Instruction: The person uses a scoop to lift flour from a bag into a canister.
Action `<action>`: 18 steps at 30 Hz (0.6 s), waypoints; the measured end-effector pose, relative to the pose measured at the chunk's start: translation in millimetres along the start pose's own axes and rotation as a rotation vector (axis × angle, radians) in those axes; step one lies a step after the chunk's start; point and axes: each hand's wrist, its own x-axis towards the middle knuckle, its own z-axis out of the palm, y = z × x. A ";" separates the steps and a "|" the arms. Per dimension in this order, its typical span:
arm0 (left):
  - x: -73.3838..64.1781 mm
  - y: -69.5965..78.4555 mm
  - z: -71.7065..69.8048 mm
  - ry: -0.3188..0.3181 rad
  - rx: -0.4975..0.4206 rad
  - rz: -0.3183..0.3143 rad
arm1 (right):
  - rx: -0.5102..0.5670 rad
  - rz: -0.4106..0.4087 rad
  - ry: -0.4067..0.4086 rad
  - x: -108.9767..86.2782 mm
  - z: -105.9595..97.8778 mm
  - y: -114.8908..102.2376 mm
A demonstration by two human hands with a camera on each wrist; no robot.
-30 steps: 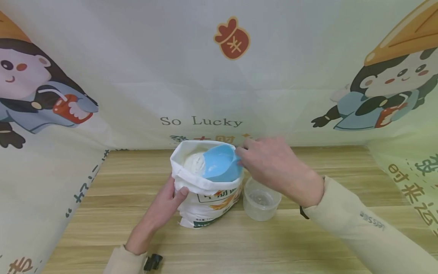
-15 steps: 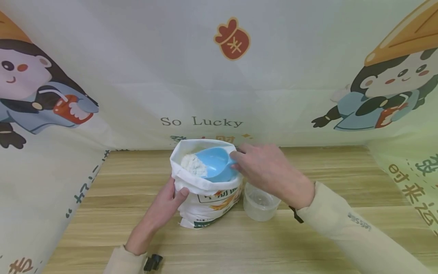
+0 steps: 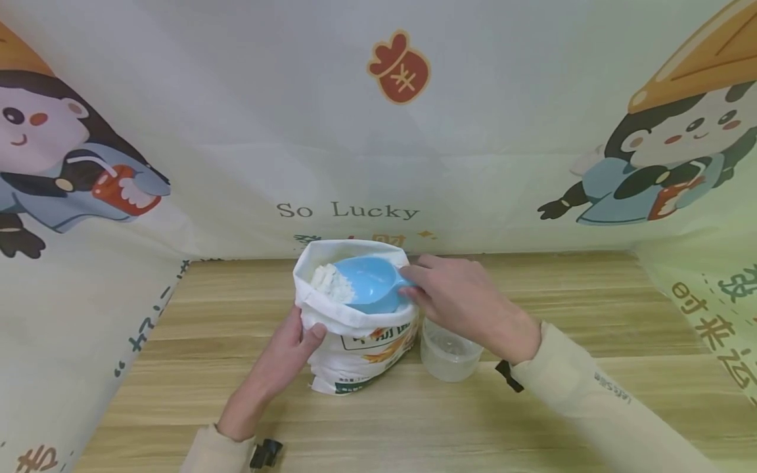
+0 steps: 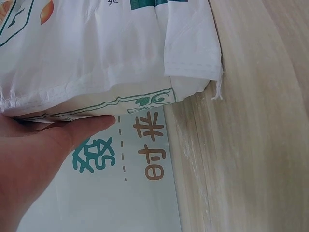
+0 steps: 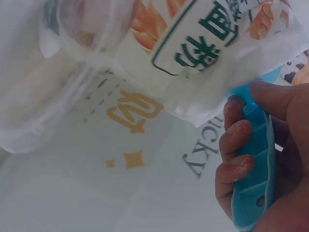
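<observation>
In the head view a white flour bag with a rolled-down rim stands on the table, white flour showing in its mouth. My left hand grips the bag's left side, thumb at the front and fingers hidden behind. A light blue scoop lies tilted in the bag's mouth, its front edge in the flour. Its ribbed handle is held in the curled fingers of my right hand. Flour dusts those fingertips in the right wrist view. Beside the bag sits a clear plastic tub, partly hidden by my right hand.
Wood-grain table lies under everything. A printed cloth backdrop rises behind it and at both sides, close beyond the bag. The tub stands just right of the bag, under my right forearm.
My right hand has moved slightly down and left, pushing the scoop further left into the flour and levelling it. The flour is heaped up at its front. Left hand and bag stay put.
</observation>
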 end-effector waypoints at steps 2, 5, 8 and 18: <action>-0.1 0.4 0.6 0.005 -0.004 0.003 | 0.041 0.005 0.016 -2.1 3.6 3.1; 0.0 0.5 1.4 0.012 -0.014 0.015 | 0.082 0.014 0.037 -5.6 7.4 6.5; 0.0 0.4 1.3 0.018 -0.015 0.025 | 0.114 0.041 0.033 -8.0 9.4 7.7; 0.5 0.0 0.4 0.015 -0.012 0.033 | 0.235 0.128 0.064 -17.0 14.7 13.6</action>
